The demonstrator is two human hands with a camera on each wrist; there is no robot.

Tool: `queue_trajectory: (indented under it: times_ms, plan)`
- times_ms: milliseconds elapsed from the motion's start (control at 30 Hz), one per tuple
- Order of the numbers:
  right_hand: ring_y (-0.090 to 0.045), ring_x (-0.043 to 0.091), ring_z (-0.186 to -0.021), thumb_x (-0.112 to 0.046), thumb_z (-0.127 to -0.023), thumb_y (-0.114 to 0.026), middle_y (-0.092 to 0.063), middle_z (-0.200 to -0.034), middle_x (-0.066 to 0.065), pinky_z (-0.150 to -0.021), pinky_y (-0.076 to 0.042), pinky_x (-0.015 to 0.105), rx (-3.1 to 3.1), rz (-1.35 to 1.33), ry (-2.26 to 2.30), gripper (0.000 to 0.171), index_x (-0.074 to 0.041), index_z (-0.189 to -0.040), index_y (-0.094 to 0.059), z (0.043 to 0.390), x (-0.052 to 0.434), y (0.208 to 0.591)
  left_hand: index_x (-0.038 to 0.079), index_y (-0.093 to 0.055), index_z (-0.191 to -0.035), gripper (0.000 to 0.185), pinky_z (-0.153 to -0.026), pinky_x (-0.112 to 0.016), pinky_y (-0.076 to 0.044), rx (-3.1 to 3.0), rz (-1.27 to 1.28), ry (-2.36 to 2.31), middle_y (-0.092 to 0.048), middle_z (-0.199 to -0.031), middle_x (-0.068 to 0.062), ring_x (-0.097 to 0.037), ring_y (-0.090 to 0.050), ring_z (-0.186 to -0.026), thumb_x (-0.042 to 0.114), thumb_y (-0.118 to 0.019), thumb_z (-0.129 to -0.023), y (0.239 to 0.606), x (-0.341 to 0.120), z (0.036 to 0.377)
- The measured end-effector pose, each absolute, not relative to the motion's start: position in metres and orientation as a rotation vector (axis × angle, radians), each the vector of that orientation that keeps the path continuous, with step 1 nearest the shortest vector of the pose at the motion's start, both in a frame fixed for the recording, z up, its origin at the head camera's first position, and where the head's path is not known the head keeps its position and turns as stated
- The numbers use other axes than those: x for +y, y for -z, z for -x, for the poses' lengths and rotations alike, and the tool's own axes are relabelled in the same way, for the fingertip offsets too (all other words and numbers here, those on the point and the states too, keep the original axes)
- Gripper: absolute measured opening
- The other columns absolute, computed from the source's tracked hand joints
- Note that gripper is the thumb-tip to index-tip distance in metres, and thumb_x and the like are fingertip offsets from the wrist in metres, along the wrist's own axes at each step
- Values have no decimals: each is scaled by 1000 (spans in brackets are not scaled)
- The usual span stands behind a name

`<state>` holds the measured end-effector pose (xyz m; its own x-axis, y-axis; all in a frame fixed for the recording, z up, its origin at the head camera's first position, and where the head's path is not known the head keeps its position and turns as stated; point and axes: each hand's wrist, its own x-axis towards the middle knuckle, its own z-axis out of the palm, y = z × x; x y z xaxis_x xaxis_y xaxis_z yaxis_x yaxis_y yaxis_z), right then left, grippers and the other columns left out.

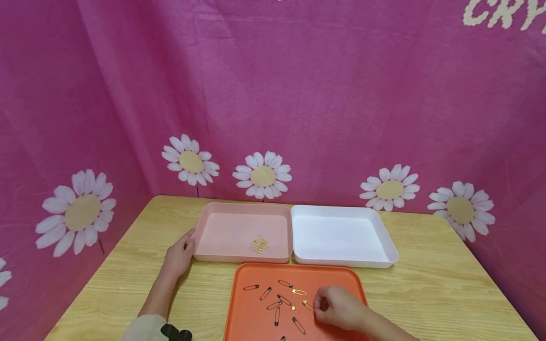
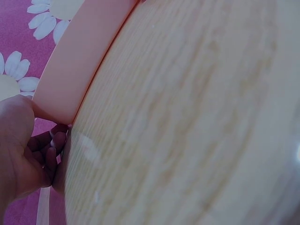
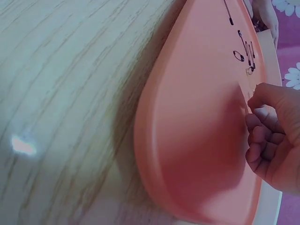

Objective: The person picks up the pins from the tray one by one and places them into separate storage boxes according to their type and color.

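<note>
My left hand [image 1: 179, 255] grips the left edge of a pink tray [image 1: 239, 258]; in the left wrist view its thumb lies against the tray wall and its fingers curl by the corner. Several gold safety pins [image 1: 259, 244] lie together inside that tray. Over the orange tray [image 1: 256, 327], my right hand [image 1: 341, 308] pinches the end of a gold safety pin [image 1: 305, 303]. Left of it lie another gold safety pin [image 1: 299, 292] and several black safety pins [image 1: 277, 316]. The right wrist view shows the thumb and forefinger together, the other fingers curled.
A white tray [image 1: 345, 262] stands against the pink tray's right side. Both sit behind the orange tray on a wooden table [image 1: 435, 284]. A magenta cloth [image 1: 298, 94] with printed daisies hangs behind the table and along its sides.
</note>
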<state>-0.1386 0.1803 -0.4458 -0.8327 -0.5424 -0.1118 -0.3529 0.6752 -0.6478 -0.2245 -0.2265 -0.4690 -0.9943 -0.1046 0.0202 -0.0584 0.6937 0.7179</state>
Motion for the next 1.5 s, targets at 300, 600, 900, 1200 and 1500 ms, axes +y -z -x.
queue_trajectory:
  times_ms: [300, 600, 900, 1200, 1500]
  plan:
    - [-45, -1, -59, -6, -80, -63, -54, -66, -6, -52, -39, 16, 2451, 651, 1168, 3, -6, -78, -61, 143, 182, 441, 8, -33, -145, 48, -107, -55, -29, -2817, -127, 1187, -40, -139, -28, -46, -35, -131, 26, -32, -101, 469, -230, 227]
    - [-44, 5, -55, -10, -84, -60, -56, -71, -2, -50, -40, 19, 2242, 424, 1430, 16, 6, -89, -62, 144, 178, 443, 10, -32, -146, 48, -109, -53, -27, -2817, -139, 1219, -37, -142, -26, -44, -33, -133, 26, -32, -101, 468, -230, 229]
    - [-43, 5, -54, -10, -84, -60, -58, -71, -4, -50, -40, 19, 2214, 364, 1499, 20, 7, -93, -62, 153, 170, 437, 10, -34, -145, 47, -108, -53, -28, -2811, -150, 1221, -40, -140, -27, -44, -35, -132, 26, -33, -101, 467, -229, 228]
    - [-43, 7, -54, -10, -87, -59, -53, -69, -3, -52, -39, 21, 2200, 403, 1556, 23, 11, -96, -60, 170, 161, 430, 10, -35, -144, 46, -107, -52, -30, -2808, -154, 1231, -45, -136, -28, -43, -39, -129, 25, -34, -101, 472, -229, 227]
    - [-41, 9, -53, -10, -87, -60, -52, -68, -1, -54, -40, 23, 2220, 460, 1571, 25, 12, -96, -59, 190, 147, 427, 9, -35, -144, 47, -106, -53, -31, -2802, -144, 1237, -49, -132, -28, -43, -42, -126, 26, -34, -101, 472, -229, 226]
